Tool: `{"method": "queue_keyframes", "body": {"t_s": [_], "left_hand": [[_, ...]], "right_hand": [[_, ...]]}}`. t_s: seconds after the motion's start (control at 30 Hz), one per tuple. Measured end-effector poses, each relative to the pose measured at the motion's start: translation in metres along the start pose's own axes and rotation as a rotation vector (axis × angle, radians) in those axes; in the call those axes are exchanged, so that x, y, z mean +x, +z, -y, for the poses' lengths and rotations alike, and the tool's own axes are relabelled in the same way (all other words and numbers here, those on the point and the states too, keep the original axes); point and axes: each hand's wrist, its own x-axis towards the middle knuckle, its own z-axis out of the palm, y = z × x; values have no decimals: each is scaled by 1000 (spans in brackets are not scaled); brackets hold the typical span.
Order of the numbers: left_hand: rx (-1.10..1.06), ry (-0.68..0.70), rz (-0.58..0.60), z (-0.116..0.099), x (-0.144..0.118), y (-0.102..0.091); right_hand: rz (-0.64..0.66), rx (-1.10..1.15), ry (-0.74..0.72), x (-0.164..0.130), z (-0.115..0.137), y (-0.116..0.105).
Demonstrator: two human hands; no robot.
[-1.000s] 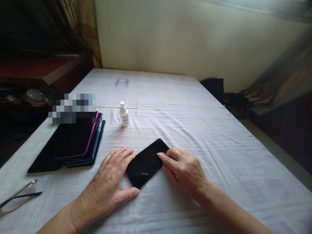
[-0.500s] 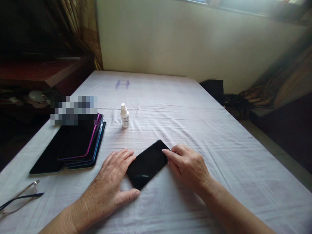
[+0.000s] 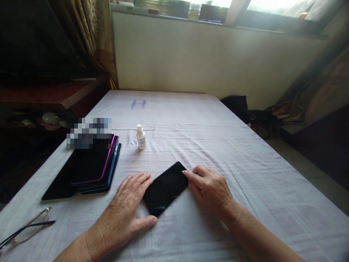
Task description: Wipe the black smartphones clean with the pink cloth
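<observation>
A smartphone (image 3: 166, 190) with a dark screen lies face up and slanted on the white cloth. Stretched out flat at its left end, my left hand (image 3: 131, 207) has fingertips by the upper-left edge and the thumb by the near corner. My right hand (image 3: 211, 187) is closed at the far right corner, with the index fingertip over the screen's edge and the other fingers curled at the side; the fingers underneath are hidden. Beyond the phone stands a small white bottle (image 3: 141, 138) with a white cap.
Several phones or tablets (image 3: 91, 163) are stacked on the left, partly covered by a blurred patch. Eyeglasses (image 3: 32, 226) lie at the near left. The cloth-covered table (image 3: 177, 112) reaches towards the wall; a dark wooden cabinet (image 3: 54, 92) stands left.
The camera view has tilted up a little, so more of the window sill shows and everything sits lower. Both hands keep nearly the same place at the smartphone.
</observation>
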Motion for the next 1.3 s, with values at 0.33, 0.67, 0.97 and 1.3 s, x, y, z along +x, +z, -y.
{"method": "queue_keyframes", "body": {"t_s": [0.33, 0.67, 0.97, 1.3], "left_hand": [[7, 8, 42, 1, 3, -7], [-1, -7, 59, 2, 4, -7], [2, -10, 79, 0, 11, -14], [40, -51, -21, 0, 16, -64]], "right_hand": [[30, -11, 31, 1, -1, -2], [30, -8, -36, 0, 8, 1], [127, -68, 10, 6, 10, -2], [108, -52, 64, 5, 2, 2]]}}
